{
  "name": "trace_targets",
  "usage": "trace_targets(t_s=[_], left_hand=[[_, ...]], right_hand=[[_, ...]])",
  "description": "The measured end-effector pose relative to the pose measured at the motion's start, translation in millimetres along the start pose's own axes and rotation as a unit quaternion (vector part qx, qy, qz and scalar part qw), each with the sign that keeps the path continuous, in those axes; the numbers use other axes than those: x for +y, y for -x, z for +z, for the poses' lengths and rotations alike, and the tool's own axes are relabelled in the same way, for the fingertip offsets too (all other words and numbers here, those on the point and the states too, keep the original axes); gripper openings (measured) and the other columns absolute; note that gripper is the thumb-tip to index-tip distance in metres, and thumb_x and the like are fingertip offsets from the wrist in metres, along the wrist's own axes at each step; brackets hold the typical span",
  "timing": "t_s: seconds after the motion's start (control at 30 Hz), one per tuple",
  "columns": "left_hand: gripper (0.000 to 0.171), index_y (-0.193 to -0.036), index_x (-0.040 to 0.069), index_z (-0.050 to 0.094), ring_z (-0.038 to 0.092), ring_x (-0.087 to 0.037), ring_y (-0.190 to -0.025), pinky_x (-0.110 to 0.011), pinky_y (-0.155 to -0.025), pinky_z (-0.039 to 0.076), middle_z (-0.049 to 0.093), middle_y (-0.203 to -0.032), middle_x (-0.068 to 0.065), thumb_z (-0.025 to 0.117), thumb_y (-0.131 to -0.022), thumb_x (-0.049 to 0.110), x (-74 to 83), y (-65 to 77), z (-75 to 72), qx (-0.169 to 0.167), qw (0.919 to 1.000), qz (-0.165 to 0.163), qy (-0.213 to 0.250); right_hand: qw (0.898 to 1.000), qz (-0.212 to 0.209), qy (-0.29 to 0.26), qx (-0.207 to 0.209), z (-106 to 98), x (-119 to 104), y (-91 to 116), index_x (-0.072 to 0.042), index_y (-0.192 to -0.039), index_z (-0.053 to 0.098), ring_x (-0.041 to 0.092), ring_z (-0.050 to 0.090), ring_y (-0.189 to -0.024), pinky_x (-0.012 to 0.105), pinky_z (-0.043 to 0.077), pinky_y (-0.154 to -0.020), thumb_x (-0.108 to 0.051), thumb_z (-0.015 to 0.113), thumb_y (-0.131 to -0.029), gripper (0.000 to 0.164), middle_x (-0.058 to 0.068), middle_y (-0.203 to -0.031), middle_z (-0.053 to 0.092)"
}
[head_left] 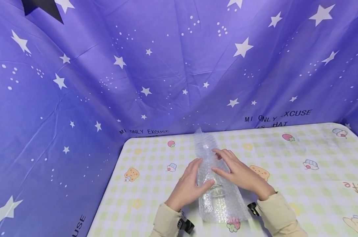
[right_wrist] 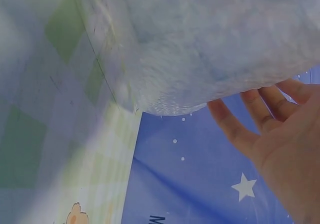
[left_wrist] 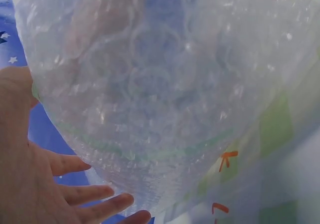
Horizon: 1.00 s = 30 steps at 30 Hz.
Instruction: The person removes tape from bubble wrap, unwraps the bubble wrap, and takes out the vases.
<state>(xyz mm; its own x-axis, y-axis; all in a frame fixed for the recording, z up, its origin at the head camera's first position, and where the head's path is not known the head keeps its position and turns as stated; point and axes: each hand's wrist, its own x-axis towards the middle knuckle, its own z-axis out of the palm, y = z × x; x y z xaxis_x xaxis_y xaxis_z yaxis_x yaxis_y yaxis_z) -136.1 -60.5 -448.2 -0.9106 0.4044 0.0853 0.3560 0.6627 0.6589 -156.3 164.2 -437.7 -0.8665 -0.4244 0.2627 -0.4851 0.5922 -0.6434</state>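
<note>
A bundle of clear bubble wrap (head_left: pixel 218 210) lies lengthwise on the table, its narrow end pointing to the back edge. Through the layers shows a clear, shiny rounded form; its kind is blurred by the wrap. Along the bundle's left side rests my left hand (head_left: pixel 187 186), thumb reaching over the top. My right hand (head_left: pixel 236 169) is at the right side, farther up, with fingertips at the wrap. In the left wrist view, the fingers (left_wrist: pixel 95 191) are spread loosely beside the wrap (left_wrist: pixel 150 98). The right wrist view has straight fingers (right_wrist: pixel 257 108) at the wrap's edge (right_wrist: pixel 200 58).
The table wears a green-and-white checked cloth (head_left: pixel 155 184) with cartoon food prints. Behind and to the left hangs a purple-blue curtain (head_left: pixel 167 65) with white stars, close to the table's back edge. Dark straps (head_left: pixel 185 225) sit at both sleeve cuffs.
</note>
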Motion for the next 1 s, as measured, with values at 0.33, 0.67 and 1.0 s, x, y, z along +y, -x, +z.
trace_targets(t_s=[0.33,0.67,1.0], left_hand=[[0.084,-0.159,0.017,0.022,0.035,-0.026,-0.145,-0.055,-0.112,0.039,0.025,-0.163,-0.004,0.046,-0.095,0.067,-3.9,-1.2,-3.0,0.000,0.9999,-0.004,0.011],[0.077,-0.159,0.015,0.021,0.045,-0.029,-0.138,-0.054,-0.110,0.041,0.030,-0.161,-0.004,0.043,-0.099,0.060,-8.2,-0.4,-5.0,0.018,0.9987,-0.019,0.045],[0.059,-0.159,0.016,0.020,0.030,-0.027,-0.147,-0.050,-0.120,0.027,0.025,-0.163,-0.005,0.034,-0.107,0.040,-13.4,-3.4,-4.9,0.021,0.9972,-0.030,0.066]], right_hand=[[1.000,0.018,-0.002,-0.006,-4.3,3.9,1.6,-0.017,-0.154,0.031,0.024,0.049,-0.123,0.051,0.050,-0.095,-0.043,0.054,-0.101,0.063,0.001,-0.130,0.050],[0.999,0.018,0.035,-0.014,-11.0,7.3,3.5,-0.012,-0.152,0.033,0.030,0.047,-0.128,0.056,0.046,-0.103,-0.042,0.051,-0.103,0.060,0.010,-0.139,0.048],[0.998,0.029,0.054,-0.026,-22.7,11.5,9.2,-0.004,-0.149,0.036,0.037,0.039,-0.136,0.060,0.039,-0.108,-0.035,0.051,-0.104,0.057,0.015,-0.145,0.042]])
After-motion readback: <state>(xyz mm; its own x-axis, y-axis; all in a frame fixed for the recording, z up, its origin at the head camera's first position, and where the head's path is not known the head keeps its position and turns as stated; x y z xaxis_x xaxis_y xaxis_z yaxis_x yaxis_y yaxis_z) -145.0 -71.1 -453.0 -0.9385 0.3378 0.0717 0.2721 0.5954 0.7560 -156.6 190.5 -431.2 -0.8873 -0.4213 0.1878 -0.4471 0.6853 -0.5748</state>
